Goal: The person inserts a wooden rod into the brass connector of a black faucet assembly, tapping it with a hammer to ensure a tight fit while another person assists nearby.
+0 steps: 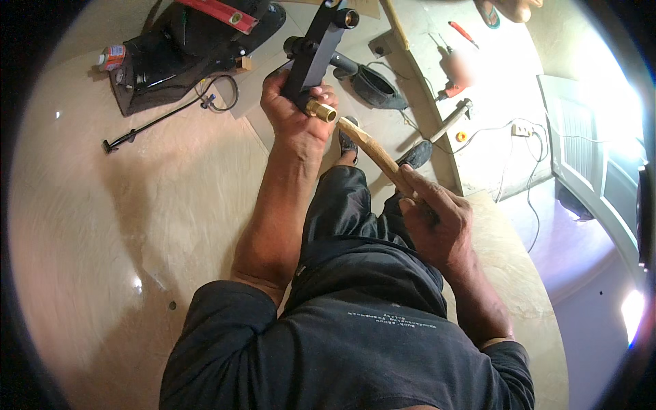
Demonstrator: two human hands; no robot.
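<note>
Broadly, the pale floor [184,212] opens out to the left of the left forearm, giving that side the most room; on the right, a pale slab [492,89] shows a long edge running down toward the right hand [437,215]. Directly below the work lie the person's own dark-clothed legs [342,205], which take up the middle ground. At upper left, a black bag [198,44] carries a red spirit level [239,19], with a bottle [111,57] beside it and a thin black rod [140,128] nearby. A black hollow piece [377,89] lies beyond the hands; a hammer [456,117] and a socket block [523,128] with cables occupy the right.

The black fitting [311,61] — an angular body with side branches and a brass end [321,109] — is held up, tilted, in the left hand [290,113], whose fingers curl around it. The right hand grips a wooden stick [374,152] between thumb and fingers — its pale, pared tip just beside the brass; whether they touch cannot be told.
</note>
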